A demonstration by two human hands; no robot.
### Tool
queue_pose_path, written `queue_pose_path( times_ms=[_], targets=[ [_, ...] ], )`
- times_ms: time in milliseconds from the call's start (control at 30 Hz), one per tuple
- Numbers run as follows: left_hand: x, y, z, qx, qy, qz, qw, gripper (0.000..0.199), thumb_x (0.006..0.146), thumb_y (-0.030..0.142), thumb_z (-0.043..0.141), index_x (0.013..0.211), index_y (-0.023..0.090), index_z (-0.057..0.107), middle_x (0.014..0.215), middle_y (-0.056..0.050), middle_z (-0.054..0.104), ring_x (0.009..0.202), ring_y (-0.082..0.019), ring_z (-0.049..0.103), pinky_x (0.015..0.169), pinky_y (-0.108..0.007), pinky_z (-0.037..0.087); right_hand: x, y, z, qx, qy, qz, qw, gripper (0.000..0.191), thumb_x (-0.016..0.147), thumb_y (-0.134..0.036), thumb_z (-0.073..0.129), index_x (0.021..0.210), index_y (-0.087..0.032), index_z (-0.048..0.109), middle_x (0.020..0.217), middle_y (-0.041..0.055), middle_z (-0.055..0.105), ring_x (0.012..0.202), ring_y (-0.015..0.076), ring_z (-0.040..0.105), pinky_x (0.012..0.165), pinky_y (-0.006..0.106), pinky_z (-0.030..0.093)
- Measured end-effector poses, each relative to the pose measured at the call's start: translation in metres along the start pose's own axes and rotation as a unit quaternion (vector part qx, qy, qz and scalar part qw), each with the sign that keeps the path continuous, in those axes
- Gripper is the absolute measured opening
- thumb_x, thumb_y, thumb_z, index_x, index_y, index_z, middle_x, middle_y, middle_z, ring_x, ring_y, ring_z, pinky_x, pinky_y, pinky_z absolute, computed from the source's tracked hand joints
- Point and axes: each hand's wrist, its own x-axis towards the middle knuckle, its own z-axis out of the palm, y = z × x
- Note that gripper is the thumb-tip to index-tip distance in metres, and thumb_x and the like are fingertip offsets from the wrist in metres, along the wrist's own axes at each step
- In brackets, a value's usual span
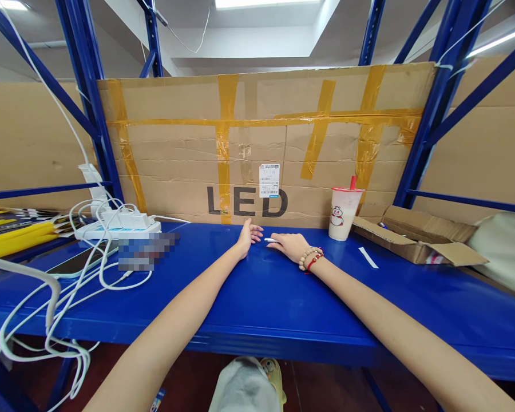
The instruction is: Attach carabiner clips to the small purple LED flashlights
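My left hand (249, 236) rests on its side on the blue shelf top (257, 303), fingers apart and nothing in them. A short gap to the right, my right hand (289, 246) lies low over the shelf with its fingers closed. A small white stick-like piece (268, 240) pokes out from its fingertips towards my left hand; the rest of it is hidden. Around my right wrist are a beaded bracelet (308, 257) and a red one. Beyond my right hand stands a lidded drink cup (342, 220) with a red straw. A white strip (368, 257) lies near it.
A cardboard sheet (175, 154) marked LED stands along the back. On the left are a power strip (120, 223), looping white cables (75, 286) and a phone (77, 262). On the right sits an open cardboard box (395, 243). Blue uprights (424, 131) frame the shelf.
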Motion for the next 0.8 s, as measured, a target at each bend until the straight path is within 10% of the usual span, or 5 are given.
queue_pose_path(
  times_ms=[800],
  targets=[
    [-0.0070,0.0052,0.0026,-0.001,0.006,-0.009,1.000,0.052,0.087,0.040,0.015,0.067,0.013,0.054,0.061,-0.004,0.054,0.047,-0.008,0.044,0.048,-0.020,0.028,-0.0005,0.0011,0.0008,0.006,0.001,-0.013,1.000,0.036,0.090,-0.050,0.031,0.098,-0.024,0.053,0.099,0.0014,0.064,0.086,0.0178,0.061,0.053,0.022,0.029]
  ],
)
